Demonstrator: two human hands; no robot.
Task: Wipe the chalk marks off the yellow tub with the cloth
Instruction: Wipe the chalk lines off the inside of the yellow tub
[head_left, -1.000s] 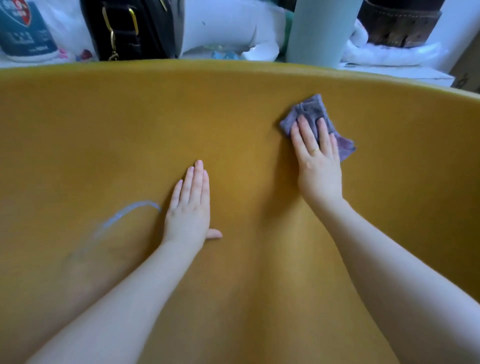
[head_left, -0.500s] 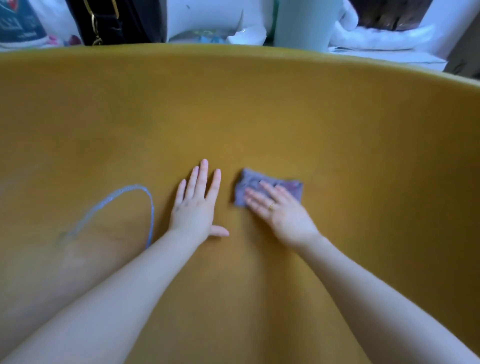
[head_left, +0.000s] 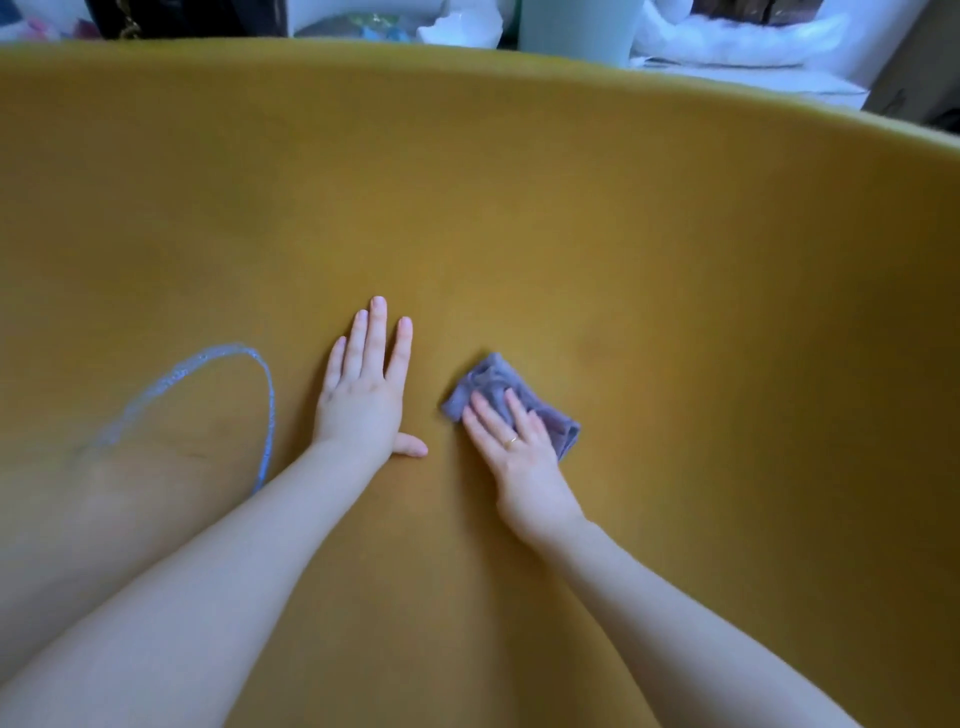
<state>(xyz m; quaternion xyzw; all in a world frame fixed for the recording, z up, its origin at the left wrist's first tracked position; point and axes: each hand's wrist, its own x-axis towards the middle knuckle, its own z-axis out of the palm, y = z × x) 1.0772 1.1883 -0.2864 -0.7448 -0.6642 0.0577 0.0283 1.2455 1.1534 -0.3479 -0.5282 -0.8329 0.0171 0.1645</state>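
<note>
From the head camera, the yellow tub (head_left: 675, 249) fills almost the whole view, its curved rim running across the top. The left hand (head_left: 363, 400) lies flat on the tub's surface, fingers (head_left: 375, 332) stretched out straight and close together, thumb spread to the side, grasping nothing. Just beside it, on the thumb's side, the right hand (head_left: 519, 457) presses down on the purple cloth (head_left: 498, 387), which sits crumpled against the tub wall. The right hand's fingers (head_left: 485, 415) lie extended on top of the cloth rather than curled around it; the cloth shows beyond the fingertips and along the hand's outer edge, and a ring sits on one finger. On the far side of the left hand from the cloth, a blue chalk mark (head_left: 208, 358) loops in an arc over the tub, well apart from the cloth and near the left forearm, where its lower end disappears. Beyond the tub's rim, blurred white and dark household items are visible.
</note>
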